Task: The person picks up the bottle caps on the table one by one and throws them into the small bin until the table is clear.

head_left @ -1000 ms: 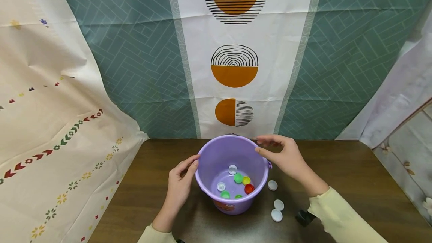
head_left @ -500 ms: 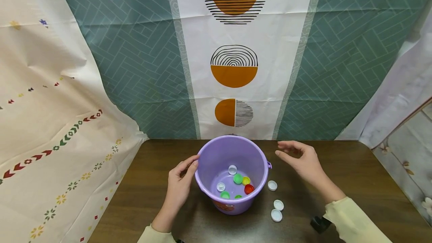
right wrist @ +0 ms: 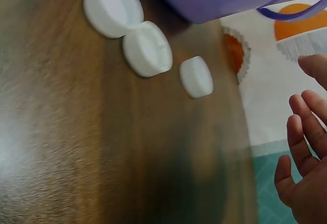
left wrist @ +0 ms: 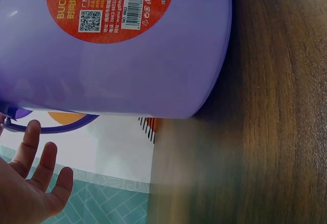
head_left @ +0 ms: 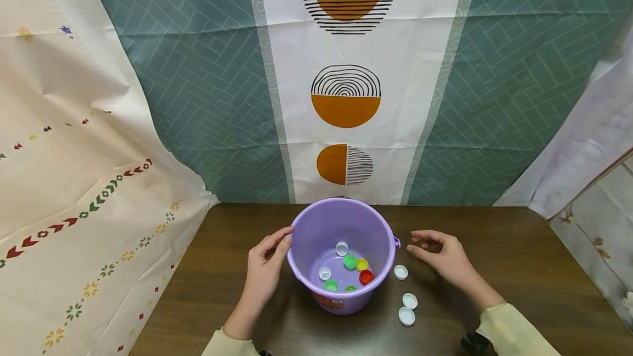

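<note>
A purple plastic bucket point(head_left: 341, 213) stands upright on the table, holding several bottle caps: white point(head_left: 342, 249), green point(head_left: 350, 261), yellow point(head_left: 362, 265) and red point(head_left: 366, 277). My left hand point(head_left: 264, 265) holds the bucket's left rim between thumb and index finger. In the left wrist view the other fingers point(left wrist: 43, 162) spread loosely beside the bucket. To the right of the bucket my right hand point(head_left: 442, 257) hovers with relaxed fingers and nothing in them. Nearest to it is a white bottle cap point(head_left: 401, 272); two more white caps, one point(head_left: 409, 301) touching the other point(head_left: 407, 316), lie closer to me.
The brown wooden table point(head_left: 494, 257) ends at a patterned green and white cloth point(head_left: 237, 125) hung behind it. A cream cloth point(head_left: 123, 191) drapes along the left side. The bucket's handle joint point(head_left: 397, 242) juts out at its right rim.
My right hand has moved from over the bucket's right rim out to the right, then down closer to the table and the white caps. The left hand stays on the rim.
</note>
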The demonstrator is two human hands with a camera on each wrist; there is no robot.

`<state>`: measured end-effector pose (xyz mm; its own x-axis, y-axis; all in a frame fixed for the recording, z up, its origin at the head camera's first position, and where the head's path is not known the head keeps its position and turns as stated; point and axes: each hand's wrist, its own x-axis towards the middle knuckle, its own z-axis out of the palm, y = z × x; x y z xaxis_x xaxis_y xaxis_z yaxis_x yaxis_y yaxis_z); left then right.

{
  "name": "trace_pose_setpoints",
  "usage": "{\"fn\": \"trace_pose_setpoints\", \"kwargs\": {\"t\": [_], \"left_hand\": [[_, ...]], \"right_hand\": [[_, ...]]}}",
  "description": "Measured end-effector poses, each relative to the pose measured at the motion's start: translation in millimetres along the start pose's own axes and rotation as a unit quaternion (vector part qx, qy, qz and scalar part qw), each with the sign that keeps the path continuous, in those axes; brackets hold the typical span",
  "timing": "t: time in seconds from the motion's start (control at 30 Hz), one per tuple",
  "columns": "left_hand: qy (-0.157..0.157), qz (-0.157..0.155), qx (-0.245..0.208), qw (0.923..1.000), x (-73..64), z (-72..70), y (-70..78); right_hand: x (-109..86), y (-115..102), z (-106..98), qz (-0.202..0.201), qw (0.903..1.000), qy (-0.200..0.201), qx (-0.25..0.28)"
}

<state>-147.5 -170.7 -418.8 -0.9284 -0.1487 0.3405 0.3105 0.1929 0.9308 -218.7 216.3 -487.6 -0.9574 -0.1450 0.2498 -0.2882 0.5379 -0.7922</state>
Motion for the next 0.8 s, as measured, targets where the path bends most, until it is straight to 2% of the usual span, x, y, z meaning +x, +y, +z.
{"fn": "trace_pose_setpoints", "kwargs": {"t": [0.33,0.57,0.8], "left_hand": [[-0.005,-0.004,0.001,1.0,0.8,-0.1,-3.0],[-0.003,0.003,0.003,1.0,1.7,0.5,-2.7],[-0.005,-0.005,0.004,1.0,0.3,0.6,-3.4]], "right_hand": [[-6.8,16.5,15.8,0.018,0.9972,-0.068,-0.025],[-8.3,22.7,22.9,0.01,0.9939,-0.095,-0.055],[-10.3,26.9,28.0,0.003,0.9914,-0.112,-0.068]]}}
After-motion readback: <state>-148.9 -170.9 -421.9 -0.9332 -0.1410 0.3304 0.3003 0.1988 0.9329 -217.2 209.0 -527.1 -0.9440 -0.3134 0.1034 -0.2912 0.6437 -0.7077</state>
